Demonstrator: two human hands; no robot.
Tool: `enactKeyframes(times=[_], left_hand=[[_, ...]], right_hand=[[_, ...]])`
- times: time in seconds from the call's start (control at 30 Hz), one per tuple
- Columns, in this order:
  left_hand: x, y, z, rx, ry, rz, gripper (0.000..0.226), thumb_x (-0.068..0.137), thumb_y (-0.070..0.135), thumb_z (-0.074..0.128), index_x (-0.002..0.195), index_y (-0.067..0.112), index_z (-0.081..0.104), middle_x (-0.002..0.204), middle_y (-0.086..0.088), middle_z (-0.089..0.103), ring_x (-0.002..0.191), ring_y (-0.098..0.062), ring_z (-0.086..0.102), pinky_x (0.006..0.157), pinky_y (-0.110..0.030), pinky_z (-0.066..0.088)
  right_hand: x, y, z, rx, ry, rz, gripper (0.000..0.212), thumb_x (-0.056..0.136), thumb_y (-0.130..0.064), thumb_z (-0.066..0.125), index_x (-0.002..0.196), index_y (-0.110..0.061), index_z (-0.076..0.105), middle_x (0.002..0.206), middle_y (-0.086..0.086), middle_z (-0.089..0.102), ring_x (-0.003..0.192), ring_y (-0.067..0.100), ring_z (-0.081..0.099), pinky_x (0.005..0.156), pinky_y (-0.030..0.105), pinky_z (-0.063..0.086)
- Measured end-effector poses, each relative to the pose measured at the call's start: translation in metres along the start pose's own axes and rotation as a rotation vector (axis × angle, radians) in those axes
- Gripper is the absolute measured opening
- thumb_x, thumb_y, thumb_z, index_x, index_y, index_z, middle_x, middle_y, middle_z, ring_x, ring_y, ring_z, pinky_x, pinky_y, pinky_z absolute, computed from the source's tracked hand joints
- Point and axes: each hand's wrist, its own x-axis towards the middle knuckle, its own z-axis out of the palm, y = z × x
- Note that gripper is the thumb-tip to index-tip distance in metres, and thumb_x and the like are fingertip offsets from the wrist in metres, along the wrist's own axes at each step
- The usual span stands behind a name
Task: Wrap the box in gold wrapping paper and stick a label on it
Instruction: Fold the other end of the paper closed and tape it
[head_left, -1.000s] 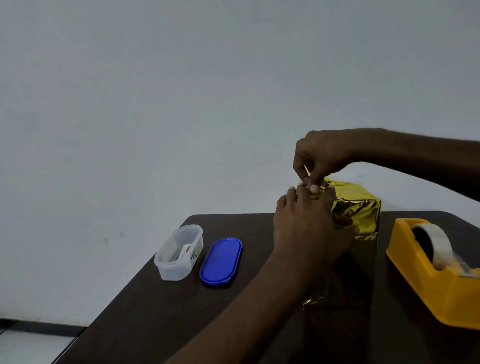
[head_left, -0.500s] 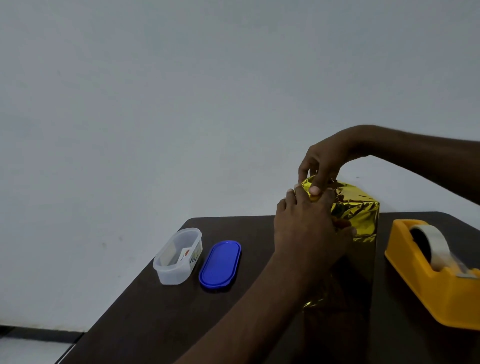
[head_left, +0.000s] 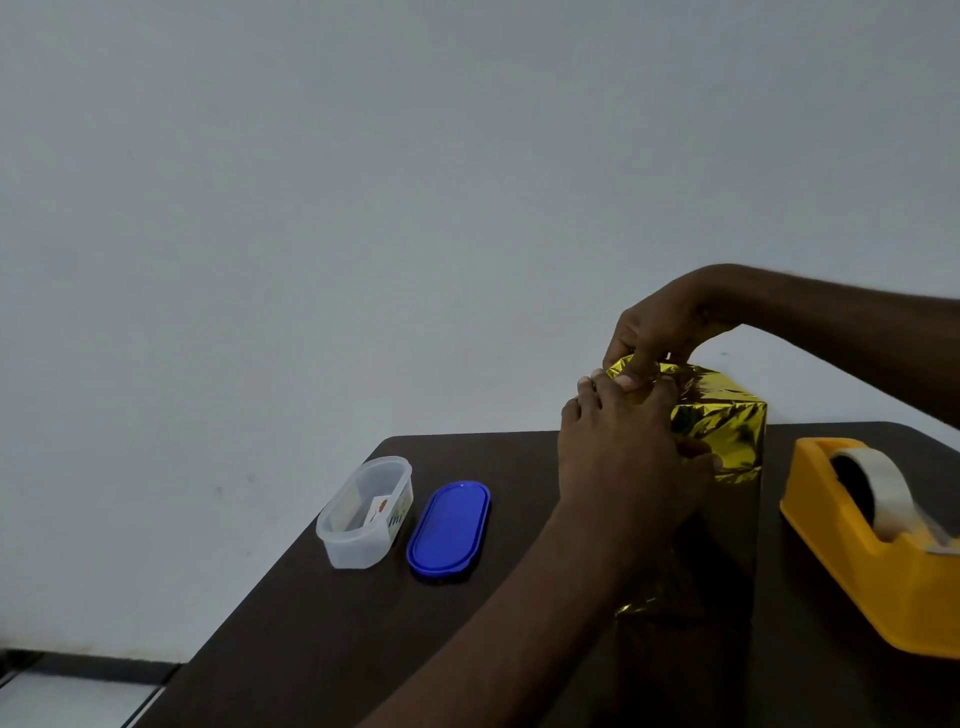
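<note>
The box, wrapped in gold paper, stands near the table's far edge. The left hand grips its near side, fingers curled over the top. The right hand pinches a paper fold at the top far-left corner. A tape dispenser sits by the right edge; a tub (something inside, unclear) and blue lid lie near the left edge.

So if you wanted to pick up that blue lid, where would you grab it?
Probably across its narrow width, from above. The blue lid lies flat on the table, long and oval, so its long sides sit close enough to pinch, though the clear container crowds its left side.
</note>
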Motion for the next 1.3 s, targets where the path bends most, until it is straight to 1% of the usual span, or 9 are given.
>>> enactKeyframes(times=[0.1, 0.23, 0.3, 0.43, 0.73, 0.83, 1.07, 1.17, 1.3], left_hand=[[0.0, -0.001, 0.0, 0.013, 0.001, 0.001, 0.073, 0.086, 0.059, 0.059, 0.148, 0.029, 0.033, 0.158, -0.021, 0.021, 0.148, -0.038, 0.011, 0.118, -0.049, 0.016], [-0.001, 0.0, 0.001, 0.043, -0.01, 0.003, 0.074, 0.087, 0.06, 0.057, 0.149, 0.03, 0.03, 0.159, -0.022, 0.018, 0.148, -0.04, 0.009, 0.118, -0.051, 0.016], [0.0, 0.0, 0.001, 0.062, -0.014, -0.001, 0.075, 0.087, 0.062, 0.056, 0.149, 0.031, 0.029, 0.159, -0.021, 0.017, 0.148, -0.04, 0.007, 0.118, -0.054, 0.014], [0.0, 0.001, 0.001, 0.084, -0.016, -0.012, 0.076, 0.086, 0.064, 0.055, 0.15, 0.032, 0.027, 0.16, -0.02, 0.014, 0.149, -0.041, 0.002, 0.117, -0.058, 0.008], [0.002, 0.0, 0.001, 0.118, -0.019, -0.009, 0.077, 0.087, 0.066, 0.052, 0.15, 0.034, 0.023, 0.16, -0.021, 0.014, 0.149, -0.041, 0.002, 0.119, -0.056, 0.007], [0.001, 0.0, 0.001, 0.108, -0.029, -0.012, 0.077, 0.087, 0.065, 0.053, 0.151, 0.034, 0.022, 0.16, -0.021, 0.012, 0.149, -0.041, 0.0, 0.119, -0.056, 0.006], [0.004, -0.001, 0.002, 0.128, -0.042, -0.011, 0.081, 0.086, 0.065, 0.053, 0.152, 0.031, 0.02, 0.16, -0.021, 0.013, 0.148, -0.042, 0.001, 0.118, -0.056, 0.007], [0.004, -0.001, 0.001, 0.132, -0.064, -0.013, 0.082, 0.087, 0.065, 0.052, 0.153, 0.032, 0.018, 0.16, -0.022, 0.012, 0.149, -0.042, 0.001, 0.118, -0.056, 0.007], [0.004, -0.001, -0.002, 0.145, -0.068, -0.015, 0.081, 0.086, 0.067, 0.051, 0.153, 0.033, 0.019, 0.16, -0.023, 0.014, 0.148, -0.041, 0.003, 0.117, -0.056, 0.009]], right_hand=[[0.003, 0.002, 0.002, 0.006, 0.01, -0.016, 0.045, 0.076, -0.034, 0.07, 0.107, -0.002, 0.069, 0.095, 0.011, 0.068, 0.09, 0.025, 0.065, 0.073, 0.033, 0.054], [-0.005, 0.005, -0.003, 0.03, 0.031, -0.046, 0.029, 0.08, -0.034, 0.067, 0.097, -0.01, 0.072, 0.089, 0.007, 0.069, 0.083, 0.021, 0.063, 0.07, 0.03, 0.053], [-0.008, 0.007, -0.006, 0.046, 0.035, -0.037, 0.036, 0.078, -0.035, 0.07, 0.104, -0.01, 0.072, 0.096, 0.012, 0.07, 0.084, 0.023, 0.065, 0.071, 0.032, 0.054], [-0.007, 0.006, -0.009, -0.015, 0.034, -0.011, 0.067, 0.057, -0.044, 0.084, 0.112, -0.008, 0.069, 0.108, 0.017, 0.071, 0.086, 0.025, 0.069, 0.073, 0.032, 0.056], [-0.01, 0.008, -0.012, -0.004, 0.044, -0.055, 0.09, 0.036, -0.056, 0.094, 0.108, -0.008, 0.071, 0.096, 0.01, 0.074, 0.087, 0.026, 0.071, 0.071, 0.031, 0.057], [-0.011, 0.006, -0.013, -0.033, 0.045, -0.028, 0.08, 0.041, -0.053, 0.092, 0.106, -0.01, 0.072, 0.097, 0.011, 0.074, 0.087, 0.026, 0.072, 0.073, 0.032, 0.058], [-0.009, 0.013, -0.005, -0.019, 0.118, -0.048, 0.03, 0.08, -0.018, 0.075, 0.104, -0.002, 0.069, 0.088, 0.01, 0.071, 0.082, 0.023, 0.069, 0.067, 0.027, 0.055], [-0.016, 0.018, -0.008, -0.001, 0.182, -0.052, 0.03, 0.083, -0.013, 0.075, 0.108, 0.0, 0.068, 0.092, 0.014, 0.072, 0.083, 0.025, 0.071, 0.068, 0.03, 0.058], [-0.035, 0.025, -0.01, 0.041, 0.379, -0.059, 0.028, 0.081, -0.013, 0.076, 0.107, -0.005, 0.069, 0.088, 0.014, 0.075, 0.086, 0.028, 0.074, 0.072, 0.036, 0.061]])
